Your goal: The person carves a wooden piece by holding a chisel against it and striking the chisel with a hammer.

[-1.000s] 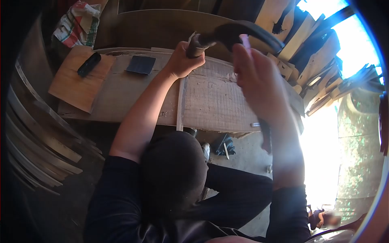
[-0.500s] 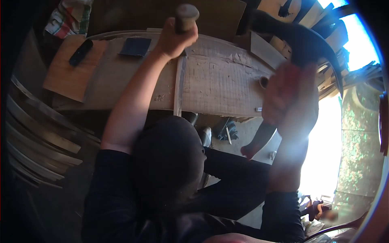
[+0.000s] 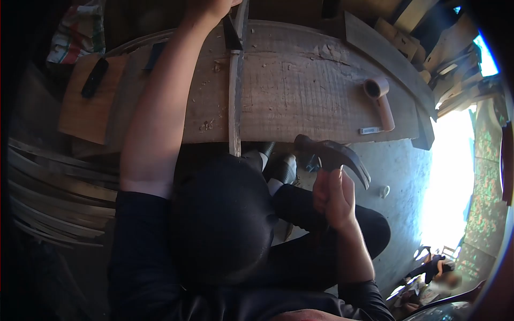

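Observation:
At the top edge of the head view, my left hand (image 3: pixel 211 8) is closed and partly cut off. It grips a chisel (image 3: pixel 231 36), whose dark blade points down at a narrow wooden strip (image 3: pixel 235 101); the handle is out of view. My right hand (image 3: pixel 336 197) is wrapped round the handle of a claw hammer (image 3: pixel 334 152). The hammer head is just beyond the near edge of the wooden work board (image 3: pixel 300 101), above the floor and my bent leg. The strip runs across the board and sticks out over its near edge.
A pink hairdryer-shaped device (image 3: pixel 383 104) lies on the board's right. A thin wooden sheet (image 3: pixel 88 115) with a dark oblong object (image 3: pixel 95 78) is at left. Curved wood pieces (image 3: pixel 59 198) are stacked lower left; wood offcuts (image 3: pixel 450 69) fill the upper right. Another person (image 3: pixel 436 267) is far off.
My right hand has swung the hammer down and left from its raised position. My left hand with the chisel has shifted up toward the top edge. The pink device has come into clear view.

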Demonstrator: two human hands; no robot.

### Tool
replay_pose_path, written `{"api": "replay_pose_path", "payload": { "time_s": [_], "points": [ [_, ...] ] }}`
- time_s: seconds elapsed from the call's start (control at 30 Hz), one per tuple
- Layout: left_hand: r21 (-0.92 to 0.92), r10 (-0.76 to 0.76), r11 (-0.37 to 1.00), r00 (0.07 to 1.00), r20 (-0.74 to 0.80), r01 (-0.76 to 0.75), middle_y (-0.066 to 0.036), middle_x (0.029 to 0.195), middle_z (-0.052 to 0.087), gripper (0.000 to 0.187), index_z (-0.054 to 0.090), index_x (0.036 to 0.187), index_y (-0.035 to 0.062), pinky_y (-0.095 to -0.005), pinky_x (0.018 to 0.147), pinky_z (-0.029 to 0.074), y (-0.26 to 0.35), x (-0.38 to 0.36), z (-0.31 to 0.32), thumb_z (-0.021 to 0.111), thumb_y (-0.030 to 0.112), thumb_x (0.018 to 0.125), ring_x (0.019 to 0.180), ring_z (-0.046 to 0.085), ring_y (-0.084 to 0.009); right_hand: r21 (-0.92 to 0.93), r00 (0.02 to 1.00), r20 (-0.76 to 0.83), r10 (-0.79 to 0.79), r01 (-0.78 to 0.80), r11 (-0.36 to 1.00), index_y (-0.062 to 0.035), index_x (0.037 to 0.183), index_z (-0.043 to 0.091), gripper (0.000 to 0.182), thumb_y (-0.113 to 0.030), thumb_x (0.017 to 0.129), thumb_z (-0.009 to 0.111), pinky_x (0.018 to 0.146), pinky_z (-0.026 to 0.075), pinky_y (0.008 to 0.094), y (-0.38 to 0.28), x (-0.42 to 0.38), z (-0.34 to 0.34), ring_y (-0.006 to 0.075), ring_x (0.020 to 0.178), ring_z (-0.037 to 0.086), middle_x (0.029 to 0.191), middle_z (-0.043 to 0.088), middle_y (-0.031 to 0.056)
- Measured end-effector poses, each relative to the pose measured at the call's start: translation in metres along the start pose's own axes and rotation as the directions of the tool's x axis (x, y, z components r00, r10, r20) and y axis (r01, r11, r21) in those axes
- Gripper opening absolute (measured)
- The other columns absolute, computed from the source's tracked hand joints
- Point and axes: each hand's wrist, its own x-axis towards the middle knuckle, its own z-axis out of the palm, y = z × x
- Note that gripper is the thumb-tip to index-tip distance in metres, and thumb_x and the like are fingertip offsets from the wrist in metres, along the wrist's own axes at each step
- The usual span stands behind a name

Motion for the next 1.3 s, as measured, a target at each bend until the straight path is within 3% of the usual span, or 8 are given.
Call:
{"api": "replay_pose_path", "payload": {
  "time_s": [0.1, 0.23, 0.3, 0.57, 0.97, 1.03, 1.23, 1.3],
  "points": [
    [0.089, -0.002, 0.996, 0.999, 0.037, -0.001, 0.004, 0.056, 0.045, 0.019, 0.053, 0.076, 0.0125, -0.0247, 0.037, 0.029, -0.002, -0.006, 0.004, 0.067, 0.013, 0.088, 0.040, 0.039, -0.0061, 0.019, 1.000, -0.013, 0.013, -0.013, 1.000, -0.0068, 0.086, 0.047, 0.059, -0.063, 0.101, 0.036, 0.047, 0.033, 0.0215, 0.000, 0.008, -0.006, 0.0050, 0.052, 0.041, 0.066, 0.043, -0.0033],
    [0.068, 0.001, 0.998, 1.000, 0.017, -0.002, 0.004, 0.056, 0.045, 0.018, 0.053, 0.077, 0.0123, -0.0248, 0.037, 0.029, -0.004, -0.009, 0.011, 0.067, 0.014, 0.087, 0.040, 0.039, -0.0063, 0.041, 1.000, -0.020, 0.013, -0.012, 0.999, -0.0074, 0.086, 0.046, 0.058, -0.063, 0.101, 0.037, 0.047, 0.033, 0.0218, 0.005, 0.008, -0.009, 0.0050, 0.052, 0.040, 0.065, 0.043, -0.0032],
    [0.090, 0.002, 0.996, 0.998, -0.062, 0.003, 0.004, 0.056, 0.044, 0.018, 0.052, 0.077, 0.0123, -0.0249, 0.037, 0.030, -0.004, -0.011, 0.015, 0.067, 0.014, 0.087, 0.040, 0.038, -0.0065, 0.047, 0.999, -0.022, 0.029, -0.028, 0.999, -0.0077, 0.086, 0.046, 0.058, -0.063, 0.101, 0.037, 0.047, 0.033, 0.0218, 0.007, 0.006, -0.009, 0.0050, 0.053, 0.040, 0.065, 0.043, -0.0033],
    [0.121, 0.021, 0.993, 0.998, -0.052, -0.015, 0.005, 0.056, 0.042, 0.020, 0.048, 0.075, 0.0144, -0.0249, 0.036, 0.029, -0.008, -0.013, 0.014, 0.064, 0.014, 0.089, 0.039, 0.036, -0.0055, 0.089, 0.999, 0.007, 0.031, -0.032, 0.996, -0.0091, 0.087, 0.046, 0.053, -0.060, 0.101, 0.042, 0.050, 0.034, 0.0216, 0.005, -0.001, -0.009, 0.0042, 0.055, 0.039, 0.067, 0.044, -0.0041],
    [0.095, 0.116, 0.989, 0.993, -0.020, -0.113, 0.005, 0.058, 0.045, 0.015, 0.053, 0.079, 0.0122, -0.0232, 0.038, 0.030, 0.000, -0.025, 0.016, 0.066, 0.012, 0.088, 0.042, 0.039, -0.0045, 0.059, 0.998, 0.035, 0.042, -0.044, 0.997, -0.0096, 0.088, 0.046, 0.052, -0.059, 0.102, 0.041, 0.050, 0.033, 0.0216, 0.005, 0.004, 0.003, 0.0039, 0.057, 0.039, 0.068, 0.043, -0.0052],
    [0.130, 0.079, 0.989, 0.997, -0.015, -0.076, 0.005, 0.057, 0.045, 0.015, 0.054, 0.079, 0.0112, -0.0231, 0.038, 0.030, -0.002, -0.026, 0.016, 0.067, 0.012, 0.087, 0.043, 0.041, -0.0047, -0.021, 1.000, 0.000, -0.026, 0.026, 0.999, -0.0067, 0.088, 0.047, 0.057, -0.061, 0.103, 0.036, 0.043, 0.032, 0.0221, 0.009, 0.006, 0.005, 0.0052, 0.049, 0.038, 0.062, 0.042, -0.0022],
    [0.132, 0.085, 0.988, 0.996, -0.005, -0.084, 0.003, 0.059, 0.051, 0.018, 0.056, 0.075, 0.0093, -0.0239, 0.042, 0.033, -0.003, -0.032, 0.013, 0.068, 0.014, 0.088, 0.047, 0.045, -0.0051, -0.002, 1.000, 0.014, 0.001, -0.001, 1.000, -0.0059, 0.089, 0.048, 0.056, -0.059, 0.103, 0.038, 0.043, 0.032, 0.0219, 0.006, 0.002, 0.008, 0.0052, 0.049, 0.039, 0.064, 0.043, -0.0019],
    [0.139, 0.089, 0.986, 0.996, 0.017, -0.091, 0.002, 0.060, 0.052, 0.019, 0.057, 0.075, 0.0087, -0.0244, 0.043, 0.034, 0.001, -0.037, 0.015, 0.068, 0.016, 0.089, 0.048, 0.047, -0.0060, -0.001, 0.998, 0.026, 0.055, -0.055, 0.998, -0.0091, 0.087, 0.048, 0.054, -0.060, 0.101, 0.041, 0.049, 0.033, 0.0221, 0.002, 0.000, 0.010, 0.0044, 0.056, 0.040, 0.069, 0.044, -0.0047]
  ]
}}
